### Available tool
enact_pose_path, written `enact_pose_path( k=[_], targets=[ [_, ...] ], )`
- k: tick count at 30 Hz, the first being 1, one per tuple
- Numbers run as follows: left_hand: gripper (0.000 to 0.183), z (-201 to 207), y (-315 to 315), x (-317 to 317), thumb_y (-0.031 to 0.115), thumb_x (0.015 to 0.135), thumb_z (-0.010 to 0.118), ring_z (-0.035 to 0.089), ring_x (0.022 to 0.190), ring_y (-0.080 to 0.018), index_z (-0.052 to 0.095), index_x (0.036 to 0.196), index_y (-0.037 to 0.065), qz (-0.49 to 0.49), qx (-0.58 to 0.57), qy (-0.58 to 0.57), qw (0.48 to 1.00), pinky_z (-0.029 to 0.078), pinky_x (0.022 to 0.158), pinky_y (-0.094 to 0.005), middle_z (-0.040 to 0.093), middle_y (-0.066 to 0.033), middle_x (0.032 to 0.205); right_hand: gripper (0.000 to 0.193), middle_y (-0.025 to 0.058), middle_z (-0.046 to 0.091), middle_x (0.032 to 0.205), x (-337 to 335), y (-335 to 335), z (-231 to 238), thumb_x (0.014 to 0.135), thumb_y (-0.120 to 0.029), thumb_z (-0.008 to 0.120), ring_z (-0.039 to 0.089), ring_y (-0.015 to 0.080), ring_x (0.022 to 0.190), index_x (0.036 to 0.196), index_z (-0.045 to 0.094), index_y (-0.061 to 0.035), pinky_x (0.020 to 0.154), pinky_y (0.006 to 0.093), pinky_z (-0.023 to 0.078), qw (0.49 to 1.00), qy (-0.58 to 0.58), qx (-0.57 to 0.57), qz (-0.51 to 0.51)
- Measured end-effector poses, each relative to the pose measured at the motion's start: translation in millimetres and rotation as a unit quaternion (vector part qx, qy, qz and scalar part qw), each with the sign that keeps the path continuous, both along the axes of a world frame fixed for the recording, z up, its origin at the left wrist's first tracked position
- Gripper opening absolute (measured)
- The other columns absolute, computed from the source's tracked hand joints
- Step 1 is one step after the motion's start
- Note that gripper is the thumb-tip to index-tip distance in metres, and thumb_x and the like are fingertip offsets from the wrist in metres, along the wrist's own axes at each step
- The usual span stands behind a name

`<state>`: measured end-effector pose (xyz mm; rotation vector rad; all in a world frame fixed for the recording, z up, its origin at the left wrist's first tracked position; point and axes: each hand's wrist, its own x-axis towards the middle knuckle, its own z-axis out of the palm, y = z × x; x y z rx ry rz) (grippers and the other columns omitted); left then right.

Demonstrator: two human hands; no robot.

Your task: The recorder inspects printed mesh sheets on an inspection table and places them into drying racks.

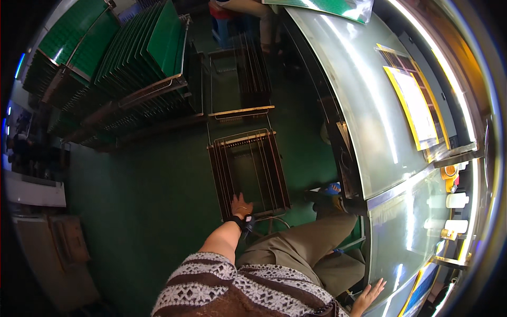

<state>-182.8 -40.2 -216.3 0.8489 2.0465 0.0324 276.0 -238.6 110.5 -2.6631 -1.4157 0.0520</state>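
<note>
My left hand (242,205) reaches down to the near end of a slotted wire rack (280,177) on the floor. Its fingers are spread, and I see nothing held in them. Thin rods and slotted side walls frame the rack, with several narrow dark pieces standing in it along both sides. On the right, my right hand (369,298) lies with fingers stretched out at the near edge of a shiny metal worktable (364,105); nothing shows in it.
Racks of upright green boards (140,58) stand at the far left. Another wire rack (240,112) sits beyond the nearer one. White bottles (456,201) and a yellow-edged sheet (414,108) are along the table's right side. Another person's arm (264,24) shows at the top.
</note>
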Motion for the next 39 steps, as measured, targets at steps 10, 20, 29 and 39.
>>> enact_pose_path(
  k=[10,20,29,39],
  targets=[
    [0.074,43,52,102,0.028,0.079,0.061,0.008,0.138,-0.0307,0.024,0.141,0.012,-0.443,0.109,0.027,0.890,0.020,0.107,-0.0520,0.011,-0.0074,0.150,0.047,0.0162,0.022,0.146,12,-11,-14,0.095,-0.021,0.039,0.017,0.0369,0.135,0.139,0.031,-0.0087,0.109,0.0440,0.016,0.999,0.010,-0.012,-0.031],
    [0.075,35,45,110,0.027,0.081,0.056,0.002,0.139,-0.0280,0.019,0.143,0.008,-0.512,-0.021,0.020,0.859,0.015,0.109,-0.0508,0.001,-0.0046,0.152,0.048,0.0173,0.022,0.146,-2,0,-3,0.095,-0.025,0.037,0.018,0.0394,0.134,0.139,0.031,-0.0070,0.108,0.0456,0.017,0.999,0.010,-0.014,-0.029],
    [0.071,31,35,77,0.016,0.083,0.053,0.000,0.140,-0.0260,0.016,0.144,0.011,-0.557,-0.046,0.036,0.828,0.013,0.110,-0.0495,-0.001,0.0001,0.152,0.048,0.0171,0.022,0.146,-2,1,-5,0.096,-0.026,0.035,0.017,0.0388,0.135,0.139,0.030,-0.0068,0.108,0.0453,0.017,0.999,0.000,-0.017,-0.028],
    [0.069,35,29,73,0.017,0.085,0.051,0.001,0.139,-0.0268,0.016,0.144,0.014,-0.526,-0.076,0.012,0.847,0.013,0.110,-0.0481,-0.006,-0.0014,0.152,0.048,0.0166,0.021,0.146,-5,3,-4,0.096,-0.027,0.033,0.016,0.0380,0.135,0.140,0.029,-0.0074,0.108,0.0453,0.015,0.999,-0.004,-0.023,-0.033]
  ],
)
